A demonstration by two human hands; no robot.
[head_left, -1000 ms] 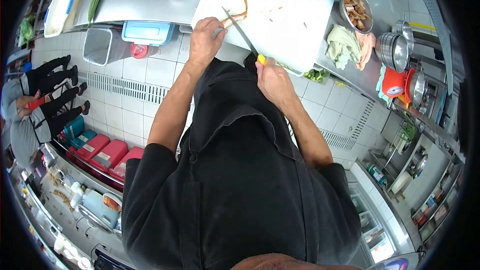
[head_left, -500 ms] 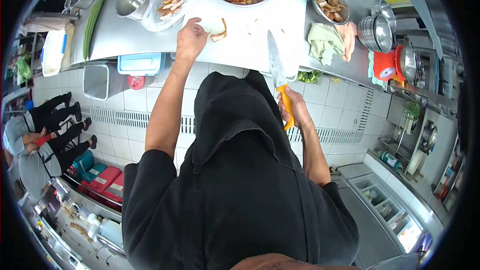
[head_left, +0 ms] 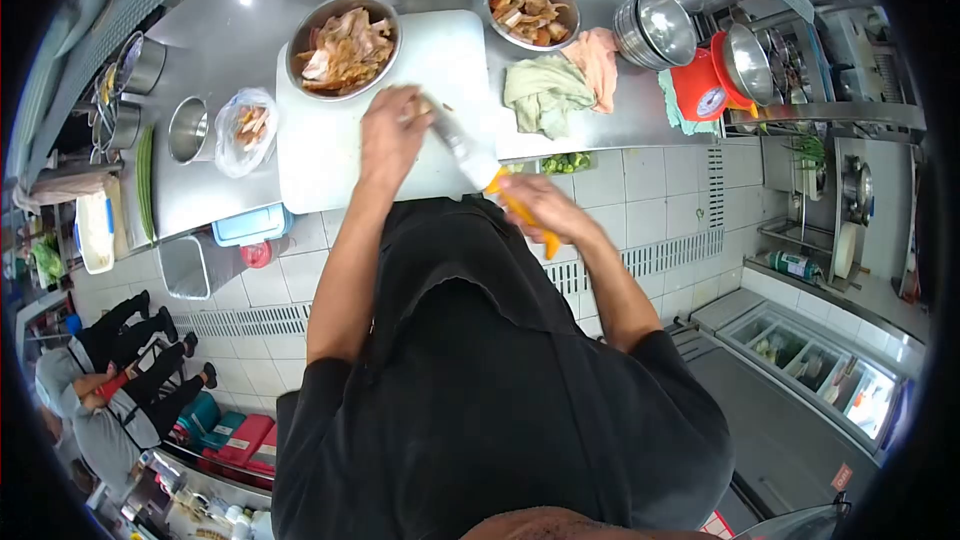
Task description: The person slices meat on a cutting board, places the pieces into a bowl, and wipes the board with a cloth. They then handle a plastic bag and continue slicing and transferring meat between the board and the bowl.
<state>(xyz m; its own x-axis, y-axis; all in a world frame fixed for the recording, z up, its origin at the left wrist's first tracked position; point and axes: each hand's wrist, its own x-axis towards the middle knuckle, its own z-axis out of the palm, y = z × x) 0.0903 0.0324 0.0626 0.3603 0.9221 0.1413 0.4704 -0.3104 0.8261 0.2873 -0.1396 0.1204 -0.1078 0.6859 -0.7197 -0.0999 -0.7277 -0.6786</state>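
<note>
My right hand [head_left: 548, 205] is wrapped round the yellow handle of a kitchen knife [head_left: 460, 147], its broad blade slanting up and left over the white cutting board [head_left: 325, 165]. By the blade's tip is my left hand [head_left: 393, 140], fingers curled in above the board. What those fingers hold, if anything, is hidden. A small brown scrap [head_left: 447, 108] lies just beyond the blade. At the board's far left corner stands a steel bowl [head_left: 292, 58] heaped with chopped roast meat [head_left: 350, 48].
Right of the board are another bowl of meat pieces [head_left: 530, 10], a green cloth [head_left: 545, 95], a pink cloth [head_left: 598, 65], stacked bowls [head_left: 650, 30] and a red scale [head_left: 700, 85]. A bagged bowl of scraps [head_left: 246, 130] stands left. Two seated people [head_left: 110, 390] are lower left.
My view has shifted, so the counter appears lower and further left. My right hand has brought the knife leftward over the board, and my left hand has closed in beside the blade's tip.
</note>
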